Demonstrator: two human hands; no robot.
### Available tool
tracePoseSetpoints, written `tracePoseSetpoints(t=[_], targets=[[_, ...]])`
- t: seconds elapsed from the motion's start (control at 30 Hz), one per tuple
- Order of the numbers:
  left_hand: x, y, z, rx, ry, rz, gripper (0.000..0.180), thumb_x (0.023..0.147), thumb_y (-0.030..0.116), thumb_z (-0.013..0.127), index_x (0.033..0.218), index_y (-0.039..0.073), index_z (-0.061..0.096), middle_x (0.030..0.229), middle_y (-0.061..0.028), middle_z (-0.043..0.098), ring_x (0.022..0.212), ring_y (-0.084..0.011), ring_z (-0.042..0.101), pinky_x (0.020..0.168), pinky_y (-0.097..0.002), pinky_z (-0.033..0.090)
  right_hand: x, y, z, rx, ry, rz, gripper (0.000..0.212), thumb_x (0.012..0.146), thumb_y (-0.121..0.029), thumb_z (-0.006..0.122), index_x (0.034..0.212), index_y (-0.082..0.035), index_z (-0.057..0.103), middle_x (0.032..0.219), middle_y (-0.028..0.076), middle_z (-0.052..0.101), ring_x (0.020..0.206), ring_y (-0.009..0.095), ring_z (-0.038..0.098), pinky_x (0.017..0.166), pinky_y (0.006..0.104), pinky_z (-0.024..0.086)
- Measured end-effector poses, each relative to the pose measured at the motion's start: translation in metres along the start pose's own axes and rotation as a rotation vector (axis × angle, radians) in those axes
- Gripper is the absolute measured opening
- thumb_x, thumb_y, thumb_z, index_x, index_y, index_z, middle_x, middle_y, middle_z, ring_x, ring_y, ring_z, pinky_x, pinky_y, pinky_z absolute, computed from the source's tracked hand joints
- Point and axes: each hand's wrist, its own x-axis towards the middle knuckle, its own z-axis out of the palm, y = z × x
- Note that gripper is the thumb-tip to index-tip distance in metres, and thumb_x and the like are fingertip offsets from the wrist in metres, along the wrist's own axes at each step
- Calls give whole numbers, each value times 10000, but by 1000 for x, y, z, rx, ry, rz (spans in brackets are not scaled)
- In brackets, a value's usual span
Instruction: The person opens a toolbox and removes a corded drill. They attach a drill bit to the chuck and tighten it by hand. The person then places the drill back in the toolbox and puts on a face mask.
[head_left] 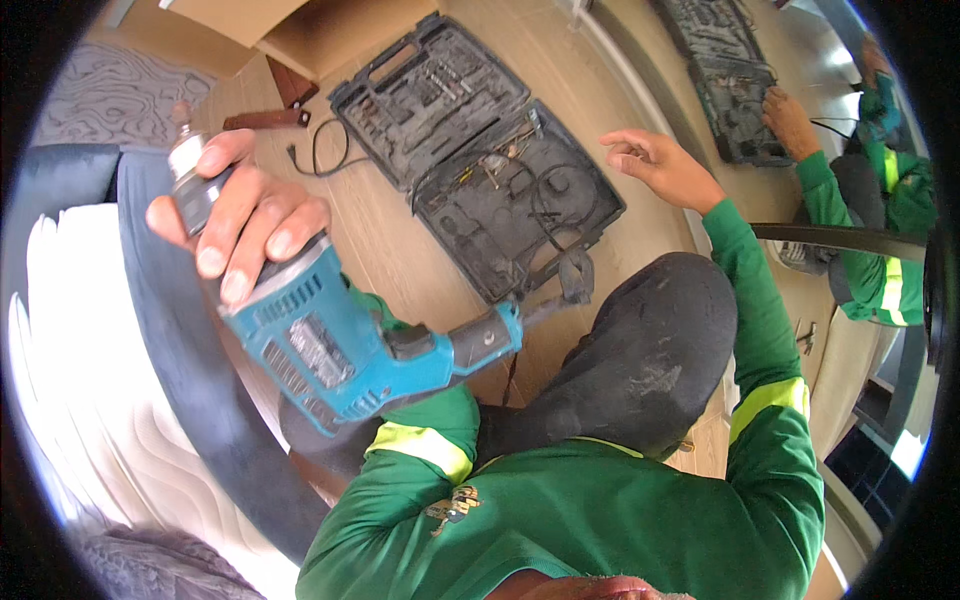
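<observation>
My left hand [250, 215] is wrapped round the dark front end of a teal rotary hammer drill [350, 345], just behind its chuck [190, 165]. The drill is raised close to me, its chuck toward the far left and its grip toward the right. Some of the drill's front is hidden under my fingers. My right hand [660, 168] holds nothing; its fingers reach leftward, slightly bent, by the right side of an open black tool case [590, 205]. Drill bits [435, 80] sit in the case's far half; a black cable [545, 190] and small loose pieces lie in its near half.
Wood-look floor [370, 240] surrounds the case. On the left stands a dark blue padded bed frame [170, 280] with a white mattress [100, 350]. Brown pieces [268, 119] lie below a wooden cabinet [290, 40]. A mirror [800, 60] on the right reflects me and the case.
</observation>
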Motion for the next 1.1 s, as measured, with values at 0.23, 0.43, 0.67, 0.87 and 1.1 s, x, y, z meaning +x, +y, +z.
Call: tracePoseSetpoints(t=[0.23, 0.43, 0.67, 0.87, 1.1], targets=[[-20, -7, 26, 113, 173, -5, 245, 1070, 220, 598, 1195, 60, 461, 734, -71, 692, 614, -226, 731, 842, -422, 519, 76, 124, 61, -15, 117, 62, 364, 1050, -208, 646, 1324, 31, 659, 1129, 165, 757, 1054, 229, 709, 954, 365, 534], [-24, -23, 63, 200, 278, 136, 244, 1062, 232, 572, 1158, 33, 467, 691, -125, 706, 570, -260, 739, 763, -446, 569, 131, 106, 101, -124, 50, -130, 291, 1047, -210, 643, 1259, -15, 689, 1016, 151, 750, 929, 256, 714, 872, 401, 555], [-36, -16, 68, 286, 311, 165, 239, 1054, 211, 562, 1135, 12, 457, 706, -145, 713, 565, -268, 742, 742, -453, 598, 132, 70, 133, -57, -174, -165, 249, 1025, -162, 662, 1211, 3, 679, 976, 143, 738, 898, 241, 706, 838, 392, 553], [-32, -19, 63, 231, 228, 147, 186, 1047, 191, 537, 1093, 22, 474, 701, -160, 706, 562, -285, 741, 735, -472, 595, 78, 59, 147, 180, -419, -154, 231, 993, -117, 691, 1192, -7, 649, 1012, 84, 682, 940, 176, 649, 871, 343, 535], [-33, -22, 76, 245, 243, 115, 229, 1048, 214, 547, 1127, 15, 465, 704, -156, 701, 580, -304, 738, 797, -502, 574, 62, 36, 175, -69, -599, -452, 464, 938, -119, 741, 1390, -111, 636, 1204, 137, 623, 1079, 337, 658, 934, 428, 534]])
